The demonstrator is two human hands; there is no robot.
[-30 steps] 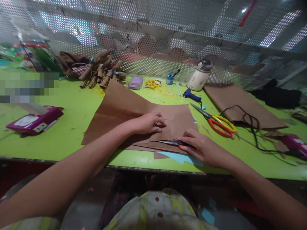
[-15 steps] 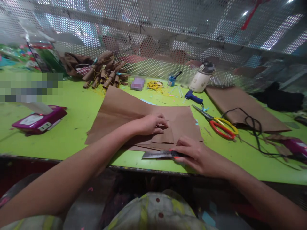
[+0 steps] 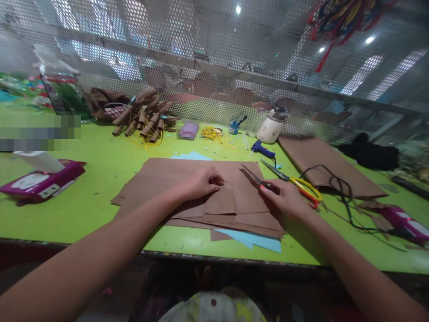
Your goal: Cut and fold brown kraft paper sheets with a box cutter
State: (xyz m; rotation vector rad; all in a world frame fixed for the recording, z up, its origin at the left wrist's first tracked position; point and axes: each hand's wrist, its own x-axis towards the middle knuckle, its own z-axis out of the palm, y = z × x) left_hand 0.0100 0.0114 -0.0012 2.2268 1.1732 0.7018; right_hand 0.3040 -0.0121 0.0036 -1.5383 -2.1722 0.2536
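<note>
My left hand (image 3: pixel 203 184) is on a stack of brown paper sheets (image 3: pixel 174 172), its fingers curled at the edge of a small cut piece of brown paper (image 3: pixel 220 203). The thumb and fingertips close on that piece, pressing it against the stack. In my right hand (image 3: pixel 286 197) is a utility knife (image 3: pixel 254 175), its blade pointing up and left above the right part of the paper. Light blue paper (image 3: pixel 258 239) sticks out under the near edge of the stack.
Scissors (image 3: pixel 306 185) with red and yellow handles lie beside my right hand. Behind are a blue glue gun (image 3: pixel 263 150), a white bottle (image 3: pixel 271 127) and a bundle of brown paper rolls (image 3: pixel 147 118). Folded brown paper (image 3: pixel 328 165) lies right, a purple power strip (image 3: pixel 43 181) left.
My right hand has lifted the utility knife from the table's near edge, up and away over the right of the paper. The raised left part of the top sheet now lies flat.
</note>
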